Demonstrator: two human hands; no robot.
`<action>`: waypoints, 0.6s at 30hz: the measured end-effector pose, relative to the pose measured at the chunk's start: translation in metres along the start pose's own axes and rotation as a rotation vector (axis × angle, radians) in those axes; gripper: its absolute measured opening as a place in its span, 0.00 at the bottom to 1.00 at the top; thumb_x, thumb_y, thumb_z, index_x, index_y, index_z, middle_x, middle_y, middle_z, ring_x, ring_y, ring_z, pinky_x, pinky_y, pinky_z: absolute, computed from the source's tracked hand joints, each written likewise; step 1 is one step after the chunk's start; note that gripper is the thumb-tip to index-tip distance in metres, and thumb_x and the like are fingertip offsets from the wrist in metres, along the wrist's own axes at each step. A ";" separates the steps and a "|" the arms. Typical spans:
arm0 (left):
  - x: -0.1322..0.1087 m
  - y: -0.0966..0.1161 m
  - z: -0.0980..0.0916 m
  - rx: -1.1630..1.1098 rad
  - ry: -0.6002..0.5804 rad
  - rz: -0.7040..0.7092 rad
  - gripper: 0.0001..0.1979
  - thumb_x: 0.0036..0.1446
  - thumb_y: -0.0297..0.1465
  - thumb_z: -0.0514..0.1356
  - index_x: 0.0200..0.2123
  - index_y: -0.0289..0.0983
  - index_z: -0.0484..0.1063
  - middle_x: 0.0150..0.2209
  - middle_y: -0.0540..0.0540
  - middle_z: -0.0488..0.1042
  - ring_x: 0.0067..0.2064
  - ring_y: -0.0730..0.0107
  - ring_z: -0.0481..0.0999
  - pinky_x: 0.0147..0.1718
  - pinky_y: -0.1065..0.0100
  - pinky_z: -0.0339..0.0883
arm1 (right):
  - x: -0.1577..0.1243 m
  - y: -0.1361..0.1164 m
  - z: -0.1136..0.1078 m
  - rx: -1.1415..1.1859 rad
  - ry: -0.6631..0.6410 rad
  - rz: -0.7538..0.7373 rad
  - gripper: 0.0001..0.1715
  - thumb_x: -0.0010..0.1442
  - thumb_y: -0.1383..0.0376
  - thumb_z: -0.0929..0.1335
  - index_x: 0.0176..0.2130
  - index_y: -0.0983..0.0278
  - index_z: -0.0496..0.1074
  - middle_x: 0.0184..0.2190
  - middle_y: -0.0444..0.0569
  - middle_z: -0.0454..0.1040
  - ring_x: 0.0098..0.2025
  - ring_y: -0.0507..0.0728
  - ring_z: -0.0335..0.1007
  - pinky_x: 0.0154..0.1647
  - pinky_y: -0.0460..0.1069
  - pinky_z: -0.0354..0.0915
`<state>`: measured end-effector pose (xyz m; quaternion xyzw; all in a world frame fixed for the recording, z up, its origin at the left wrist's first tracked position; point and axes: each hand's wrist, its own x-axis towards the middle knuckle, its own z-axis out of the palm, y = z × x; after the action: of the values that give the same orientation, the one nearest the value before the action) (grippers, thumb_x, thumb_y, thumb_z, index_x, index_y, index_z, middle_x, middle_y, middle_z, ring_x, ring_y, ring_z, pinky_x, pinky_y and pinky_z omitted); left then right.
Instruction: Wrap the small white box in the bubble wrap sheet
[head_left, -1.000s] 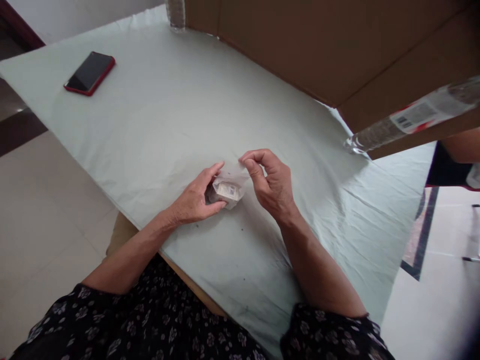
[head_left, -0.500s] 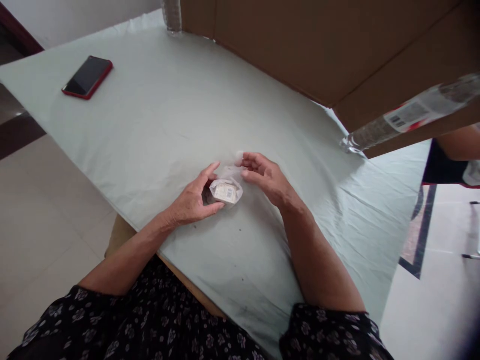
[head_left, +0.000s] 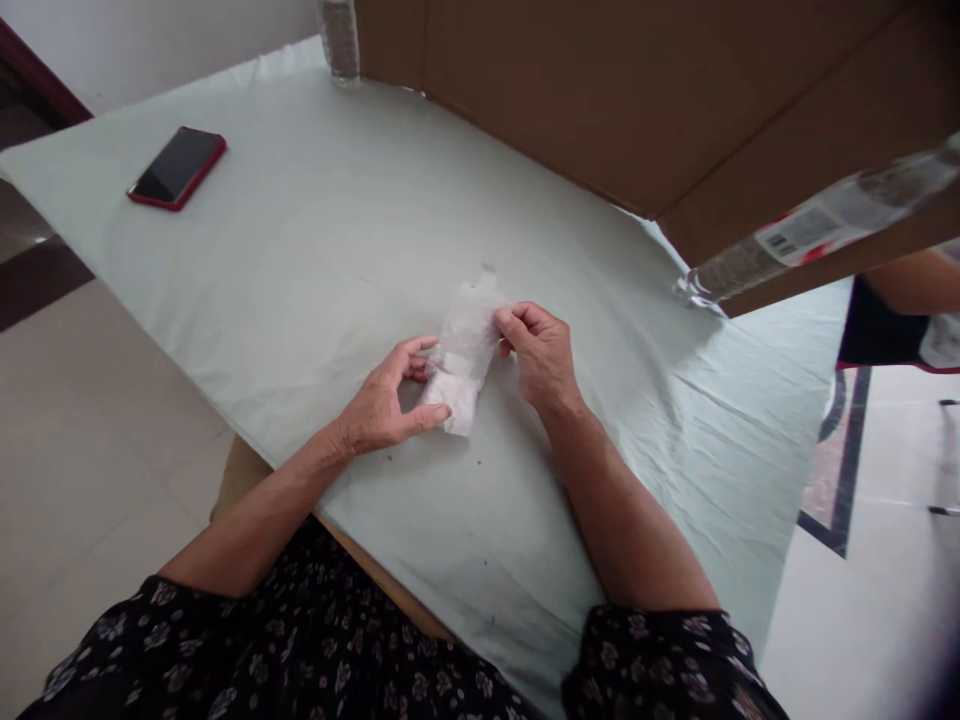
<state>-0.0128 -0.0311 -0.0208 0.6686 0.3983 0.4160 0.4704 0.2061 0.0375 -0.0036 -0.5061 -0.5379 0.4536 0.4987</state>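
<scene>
A small whitish translucent plastic pouch [head_left: 466, 335] lies stretched lengthwise on the table, its far end flat with a small tab sticking out. The near end bulges around something the size of a small box, now seen only as a pale shape through the plastic. My left hand [head_left: 390, 400] is around that bulging end, thumb on top and fingers along the left side. With thumb and fingertips, my right hand [head_left: 538, 350] pinches the pouch's right edge near the far end.
A phone in a red case [head_left: 178, 168] lies at the far left of the pale green tablecloth [head_left: 322, 230]. A large cardboard box [head_left: 540, 90] with clear-taped corners stands at the back right. Another person's arm [head_left: 911, 290] shows at the right edge.
The pouch's opening, which showed the labelled little box inside, no longer faces me; the pouch now lies extended away from me. My right hand has closed from loose fingers to a pinch.
</scene>
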 end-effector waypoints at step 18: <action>0.005 0.014 -0.009 -0.208 -0.055 -0.059 0.28 0.58 0.40 0.66 0.61 0.41 0.73 0.56 0.39 0.72 0.49 0.57 0.75 0.47 0.57 0.73 | -0.033 -0.048 0.014 -0.909 -0.185 -0.107 0.15 0.58 0.52 0.71 0.30 0.61 0.70 0.28 0.46 0.74 0.28 0.53 0.63 0.30 0.50 0.53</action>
<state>-0.0179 -0.0266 -0.0048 0.6153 0.3592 0.4227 0.5601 0.1877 0.0010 0.0407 -0.6023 -0.7497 0.1887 0.1991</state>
